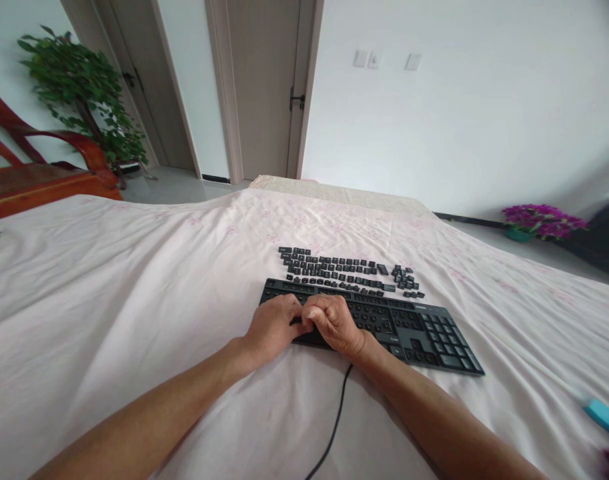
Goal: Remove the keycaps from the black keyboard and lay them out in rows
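Both hands are closing together over the left half of the keyboard [379,323], the left hand [274,327] and the right hand [337,323] touching knuckle to knuckle with fingers curled down onto the key rows; the grip of each is narrow, and whether a keycap is pinched inside either grip cannot be told, since the fingertips are hidden. Lying flat on the pink sheet of the bed [134,287], the keyboard is sitting near the middle of the view, its cable [334,420] trailing toward the person between the forearms. Just beyond its far edge, loose keycaps [334,270] are lying in ordered rows on the sheet, with a smaller cluster to the right, near but not touching the keyboard. Judged from appearance, the keyboard is a light, stiff plastic body that is likely to sink or rock slightly on the soft bedding, so steadying it by the frame edge is advisable. Each keycap appears small, light and smooth, best taken by opposite side walls between thumb and fingertip, and it would be easy to lose in the folds of the sheet. A blue object [604,417] is lying well apart at the right edge.
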`<state>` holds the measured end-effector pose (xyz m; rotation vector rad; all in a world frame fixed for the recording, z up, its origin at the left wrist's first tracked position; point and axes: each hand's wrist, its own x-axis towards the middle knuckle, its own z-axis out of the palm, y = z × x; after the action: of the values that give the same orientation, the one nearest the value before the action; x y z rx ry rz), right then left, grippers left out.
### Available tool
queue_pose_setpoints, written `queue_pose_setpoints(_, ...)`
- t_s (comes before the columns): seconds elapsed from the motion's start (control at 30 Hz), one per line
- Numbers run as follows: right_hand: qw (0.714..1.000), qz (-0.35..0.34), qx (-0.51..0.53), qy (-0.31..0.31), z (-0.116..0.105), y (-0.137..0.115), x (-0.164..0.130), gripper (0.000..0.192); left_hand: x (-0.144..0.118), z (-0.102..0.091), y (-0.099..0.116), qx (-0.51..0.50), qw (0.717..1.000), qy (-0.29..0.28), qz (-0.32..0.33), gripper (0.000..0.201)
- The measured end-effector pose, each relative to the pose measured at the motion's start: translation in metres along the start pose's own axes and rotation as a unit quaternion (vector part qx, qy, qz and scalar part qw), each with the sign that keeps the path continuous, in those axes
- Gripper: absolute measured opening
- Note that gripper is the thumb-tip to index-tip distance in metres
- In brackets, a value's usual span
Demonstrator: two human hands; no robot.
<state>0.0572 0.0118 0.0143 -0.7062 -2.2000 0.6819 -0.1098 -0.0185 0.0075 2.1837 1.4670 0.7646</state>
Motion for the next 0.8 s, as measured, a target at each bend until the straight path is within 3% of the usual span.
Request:
queue_pose_setpoints(0.13, 0.998, -0.035, -0.027, 0.048, 0.003, 0.001, -0.007, 0.058, 0.001, 0.001, 0.000, -0.014, 1.000, 0.005, 0.008, 0.018)
queue_pose_setpoints(0.47, 0.986, -0.129, -0.043, 0.098, 0.004, -0.003, -0.011, 0.055, 0.001, -0.003, 0.002, -0.033, 0.999, 0.000, -0.009, 0.013)
queue_pose_setpoints(0.63, 0.974, -0.190, -0.089, 0.081, -0.001, -0.012, -0.007, 0.059, 0.002, -0.004, 0.001, -0.091, 0.994, -0.013, -0.061, 0.010)
queue_pose_setpoints(0.8, 0.973, -0.171, -0.111, 0.104, -0.016, -0.022, 0.001, 0.051, 0.004, -0.002, -0.003, -0.140, 0.986, 0.006, -0.094, 0.015)
